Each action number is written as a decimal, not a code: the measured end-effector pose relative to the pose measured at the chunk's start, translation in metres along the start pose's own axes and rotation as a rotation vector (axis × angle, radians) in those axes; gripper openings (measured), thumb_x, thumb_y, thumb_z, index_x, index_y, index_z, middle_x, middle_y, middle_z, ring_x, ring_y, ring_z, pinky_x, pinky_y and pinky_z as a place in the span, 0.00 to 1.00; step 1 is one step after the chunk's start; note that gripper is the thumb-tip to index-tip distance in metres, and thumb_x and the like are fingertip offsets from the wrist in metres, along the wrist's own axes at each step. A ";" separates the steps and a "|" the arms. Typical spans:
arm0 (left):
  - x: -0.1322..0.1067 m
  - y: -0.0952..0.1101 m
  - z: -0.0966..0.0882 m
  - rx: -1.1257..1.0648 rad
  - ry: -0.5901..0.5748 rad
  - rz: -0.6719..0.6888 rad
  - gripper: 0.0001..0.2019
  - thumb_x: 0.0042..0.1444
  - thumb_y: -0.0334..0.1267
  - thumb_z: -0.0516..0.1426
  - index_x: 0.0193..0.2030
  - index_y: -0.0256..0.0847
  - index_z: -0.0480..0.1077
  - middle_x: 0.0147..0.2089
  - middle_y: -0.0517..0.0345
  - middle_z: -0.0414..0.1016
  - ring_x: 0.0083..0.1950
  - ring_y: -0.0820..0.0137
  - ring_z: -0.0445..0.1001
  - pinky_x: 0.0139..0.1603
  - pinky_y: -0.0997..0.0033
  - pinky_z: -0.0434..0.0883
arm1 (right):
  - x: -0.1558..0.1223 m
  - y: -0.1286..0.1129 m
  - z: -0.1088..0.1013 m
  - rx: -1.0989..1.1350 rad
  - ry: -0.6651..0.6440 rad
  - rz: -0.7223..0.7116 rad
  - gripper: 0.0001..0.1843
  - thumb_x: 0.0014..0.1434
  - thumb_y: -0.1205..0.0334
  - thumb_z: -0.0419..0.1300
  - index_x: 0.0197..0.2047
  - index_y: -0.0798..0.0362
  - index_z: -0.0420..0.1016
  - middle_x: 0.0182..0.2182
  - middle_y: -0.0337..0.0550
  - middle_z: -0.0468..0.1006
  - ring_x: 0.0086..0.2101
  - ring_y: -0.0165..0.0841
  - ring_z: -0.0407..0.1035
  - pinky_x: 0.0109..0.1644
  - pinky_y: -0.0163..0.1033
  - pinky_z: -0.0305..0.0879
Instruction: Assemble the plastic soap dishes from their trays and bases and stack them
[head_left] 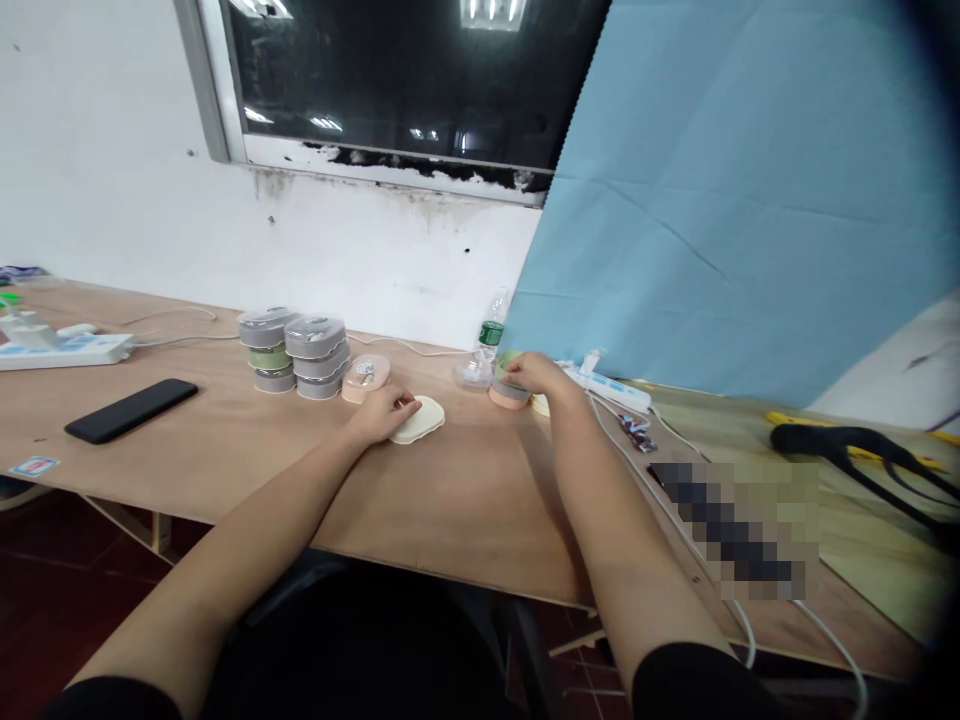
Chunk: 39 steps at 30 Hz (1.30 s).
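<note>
L hand (382,416) lies palm-down, fingertips on a cream plastic lid (421,420) that sits flat on the counter (480,500); not clearly clamped. R hand (529,373) curls over a round peach-and-grey tub (510,395), fingers on top; can't tell if gripped. Hands well apart. Lid looks light, stiff, thin, prob. slick; best taken by its edge w/ fingertips. Tub likely light too; hold round the side. Peach dish (366,378) sits just left of lid, beside two stacks of grey-topped tubs (316,355).
</note>
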<state>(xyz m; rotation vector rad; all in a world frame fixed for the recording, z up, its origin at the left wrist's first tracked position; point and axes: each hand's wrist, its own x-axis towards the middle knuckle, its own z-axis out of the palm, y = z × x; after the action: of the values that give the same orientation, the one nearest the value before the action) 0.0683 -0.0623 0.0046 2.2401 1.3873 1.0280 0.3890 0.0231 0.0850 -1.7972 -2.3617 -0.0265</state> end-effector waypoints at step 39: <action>0.001 -0.005 0.001 0.017 -0.022 0.025 0.21 0.55 0.55 0.54 0.42 0.40 0.75 0.42 0.50 0.76 0.43 0.62 0.73 0.47 0.63 0.69 | 0.000 0.009 0.009 0.003 -0.033 0.182 0.09 0.51 0.57 0.62 0.35 0.47 0.82 0.28 0.38 0.80 0.30 0.30 0.69 0.34 0.32 0.59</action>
<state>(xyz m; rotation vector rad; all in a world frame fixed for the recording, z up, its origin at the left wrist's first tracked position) 0.0660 -0.0589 0.0014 2.2799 1.3676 1.0006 0.3959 0.0268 0.0752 -2.0181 -2.2078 0.0303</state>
